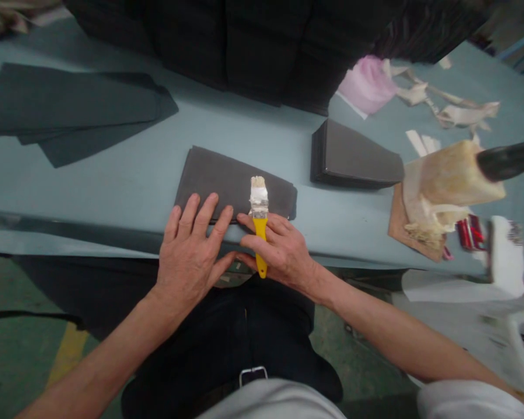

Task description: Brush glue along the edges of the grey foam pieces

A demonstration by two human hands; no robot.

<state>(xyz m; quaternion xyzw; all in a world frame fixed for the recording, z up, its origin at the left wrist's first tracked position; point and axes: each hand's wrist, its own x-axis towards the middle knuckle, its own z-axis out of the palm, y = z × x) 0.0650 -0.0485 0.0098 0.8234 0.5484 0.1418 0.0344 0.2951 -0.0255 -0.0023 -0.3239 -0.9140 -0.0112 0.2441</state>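
A dark grey fabric panel (227,174), tapered to the right, lies at the table's front edge. My left hand (191,244) rests on its lower left part with the fingers spread and pressed flat. My right hand (283,247) holds a paintbrush (261,227) with a yellow handle between thumb and fingers. White paste coats the bristles, which point away from me over the panel. The right fingertips also touch the panel's front edge. Both thumbs meet just below that edge.
A stack of grey panels (358,157) stands to the right. Loose dark sheets (74,105) fan out at the left. Tall black piles (253,46) line the back. A paste-stained container (458,174), pink cloth (369,84) and fabric scraps (467,113) lie at the right.
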